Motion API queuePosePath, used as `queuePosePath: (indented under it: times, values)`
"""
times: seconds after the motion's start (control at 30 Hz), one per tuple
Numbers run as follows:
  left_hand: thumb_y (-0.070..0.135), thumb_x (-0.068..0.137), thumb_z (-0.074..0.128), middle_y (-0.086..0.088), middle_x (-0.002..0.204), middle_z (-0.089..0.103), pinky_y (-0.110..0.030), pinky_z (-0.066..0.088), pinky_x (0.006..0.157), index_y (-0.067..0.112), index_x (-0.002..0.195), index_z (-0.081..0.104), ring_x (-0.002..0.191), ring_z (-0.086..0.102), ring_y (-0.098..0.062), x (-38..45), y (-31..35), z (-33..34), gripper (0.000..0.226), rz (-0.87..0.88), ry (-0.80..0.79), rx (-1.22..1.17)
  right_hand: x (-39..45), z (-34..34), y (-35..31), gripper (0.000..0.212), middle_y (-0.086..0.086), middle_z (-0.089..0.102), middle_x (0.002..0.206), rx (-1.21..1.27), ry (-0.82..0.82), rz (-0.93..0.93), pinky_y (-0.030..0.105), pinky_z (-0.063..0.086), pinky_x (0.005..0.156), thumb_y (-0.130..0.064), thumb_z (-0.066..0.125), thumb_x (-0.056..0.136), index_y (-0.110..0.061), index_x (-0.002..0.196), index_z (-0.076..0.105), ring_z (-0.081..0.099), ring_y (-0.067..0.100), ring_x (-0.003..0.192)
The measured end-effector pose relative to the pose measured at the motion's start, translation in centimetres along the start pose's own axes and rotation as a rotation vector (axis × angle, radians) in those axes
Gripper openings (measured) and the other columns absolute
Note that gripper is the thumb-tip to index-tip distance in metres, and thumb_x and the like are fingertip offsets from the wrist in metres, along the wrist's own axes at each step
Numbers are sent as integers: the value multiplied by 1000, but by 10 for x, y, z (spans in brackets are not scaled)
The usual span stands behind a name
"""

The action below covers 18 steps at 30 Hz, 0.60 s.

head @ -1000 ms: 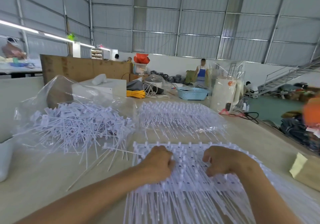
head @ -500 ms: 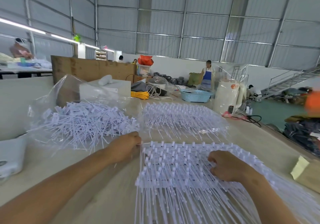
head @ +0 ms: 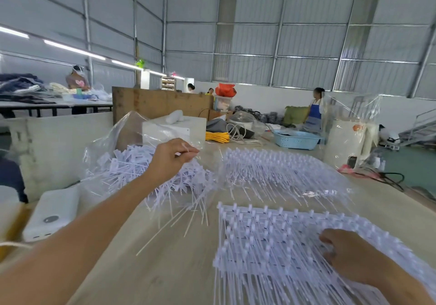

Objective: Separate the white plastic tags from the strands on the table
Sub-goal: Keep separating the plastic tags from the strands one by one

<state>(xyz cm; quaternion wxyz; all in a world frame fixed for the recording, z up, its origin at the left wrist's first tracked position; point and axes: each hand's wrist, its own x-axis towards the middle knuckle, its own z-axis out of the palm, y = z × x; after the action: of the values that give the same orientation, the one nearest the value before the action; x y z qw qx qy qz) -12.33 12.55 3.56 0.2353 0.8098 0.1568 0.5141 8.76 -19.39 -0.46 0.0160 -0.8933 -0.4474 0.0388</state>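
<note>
A stack of white plastic tag strands (head: pixel 271 241), still joined in rows, lies on the table in front of me. My right hand (head: pixel 346 255) rests on its right part with fingers curled into the strands. My left hand (head: pixel 171 157) is raised over a loose pile of separated white tags (head: pixel 141 172) on a clear plastic bag at the left; its fingertips pinch a thin white piece. A second batch of joined strands (head: pixel 278 170) lies further back on clear plastic.
A white power bank (head: pixel 50 212) lies at the left table edge. Behind stand a white box (head: pixel 174 127), a yellow cable coil (head: pixel 217 136), a blue basket (head: pixel 296 139) and a wrapped white roll (head: pixel 346 139). People work at other tables.
My left hand left the front stack and rose left and away, over the loose tag pile. My right hand stayed on the stack. The camera view tilted right.
</note>
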Motion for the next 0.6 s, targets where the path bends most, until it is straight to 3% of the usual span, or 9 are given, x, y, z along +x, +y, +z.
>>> queuePosePath:
  times: [0.1,0.17,0.23,0.33,0.43,0.5,0.6]
  values:
    - [-13,83,59,-12,99,66,-20,47,79,0,100,74,87,65,-28,-7,-15,5,26,242,-337,348,1,1,0,13,-5,43,81,-4,-6,-16,22,29,56,-18,44,93,-17,82,38,39,9,68]
    - [-11,86,51,-10,120,59,-23,41,84,5,117,66,106,60,-24,-7,-27,12,38,270,-612,701,2,1,0,8,-4,47,87,-17,-5,-20,20,31,59,-20,44,94,-17,86,42,42,8,73]
    - [-2,91,47,-8,128,53,-26,39,86,7,125,58,112,55,-25,-3,-33,16,37,198,-720,905,2,3,1,7,-2,53,98,-19,-7,-16,20,34,64,-20,44,94,-15,94,48,50,10,82]
    - [5,93,48,-10,131,52,-31,41,96,9,129,54,118,51,-26,7,-36,17,36,62,-789,988,3,4,2,8,-3,54,98,-7,-3,-17,19,38,67,-20,44,94,-16,96,51,53,11,87]
    - [-3,90,48,-8,141,46,-27,35,102,16,141,44,129,43,-22,11,-34,17,55,-90,-831,923,2,4,1,14,2,56,106,10,-9,0,23,40,71,-18,44,94,-13,104,53,55,15,95]
    - [-6,93,41,-6,148,39,-26,32,104,19,146,36,134,38,-21,12,-24,16,59,-178,-878,909,3,5,0,15,3,55,108,12,-14,12,23,38,67,-15,44,94,-11,107,52,54,17,95]
    - [-7,93,38,-3,149,37,-28,35,101,24,147,33,134,39,-20,17,8,12,62,-244,-759,868,4,7,0,14,3,53,103,30,3,27,22,36,62,-11,44,93,-12,105,51,51,16,86]
